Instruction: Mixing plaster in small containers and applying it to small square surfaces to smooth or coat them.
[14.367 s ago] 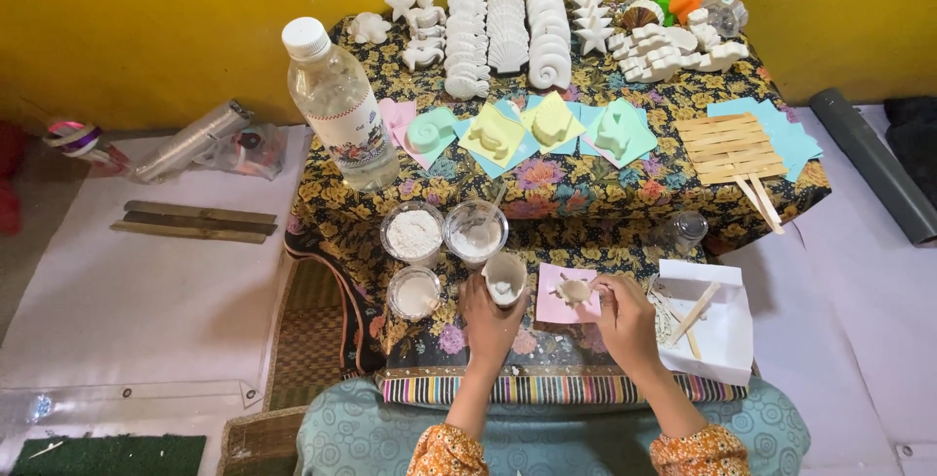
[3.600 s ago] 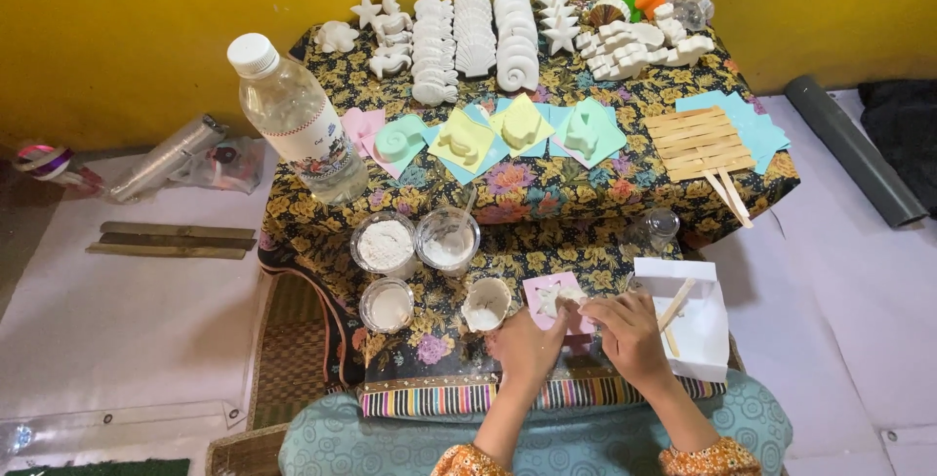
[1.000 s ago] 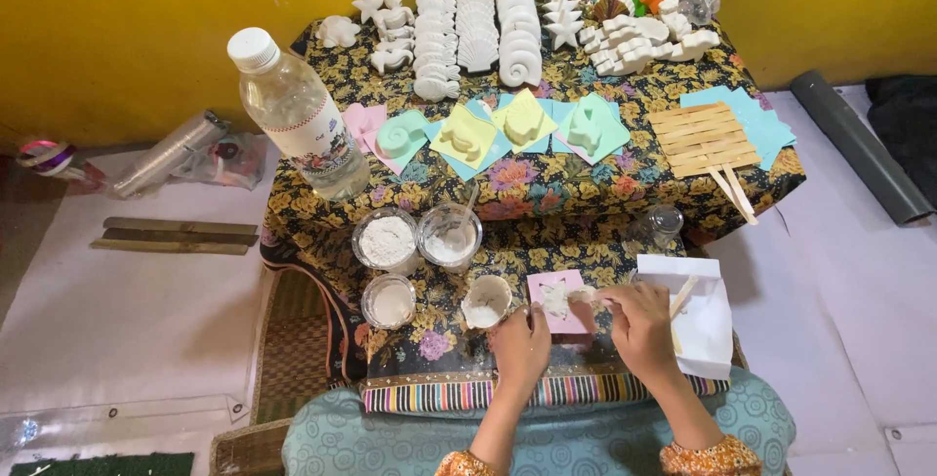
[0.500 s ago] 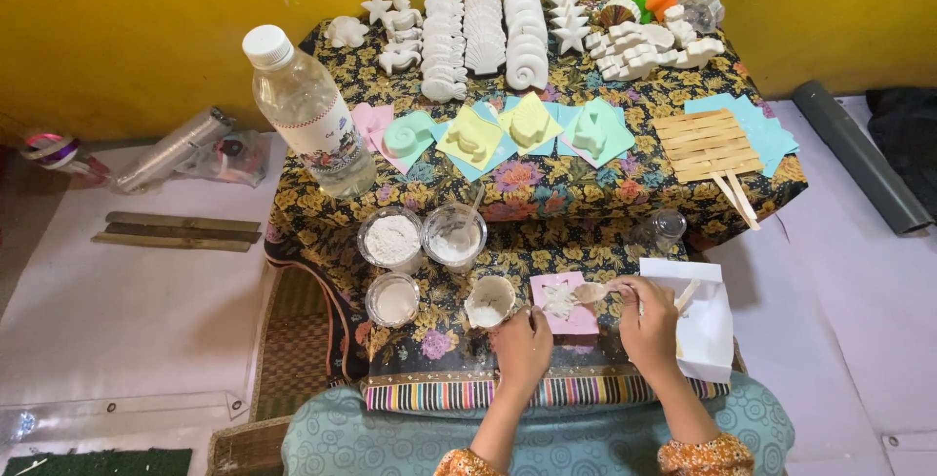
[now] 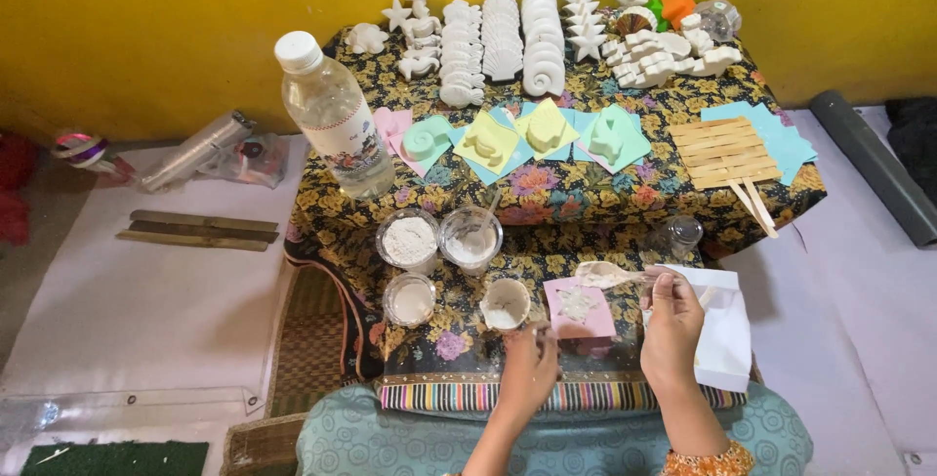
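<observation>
White plaster loads the spoon (image 5: 605, 273) pinched in the right hand (image 5: 672, 325), poised just above the pink mould (image 5: 579, 306) at lower centre of the table (image 5: 605, 193). Tilted, it could drip onto the patterned cloth (image 5: 459, 349) or overfill the star cavity. Left hand (image 5: 528, 369), fingers curled, steadies the small cup (image 5: 507, 302); a nudge might tip it. Half a second ago the spoon sat lower, nearer the mould.

water bottle (image 5: 334, 115) | upright, table's left | clear, white cap, patterned label
</observation>
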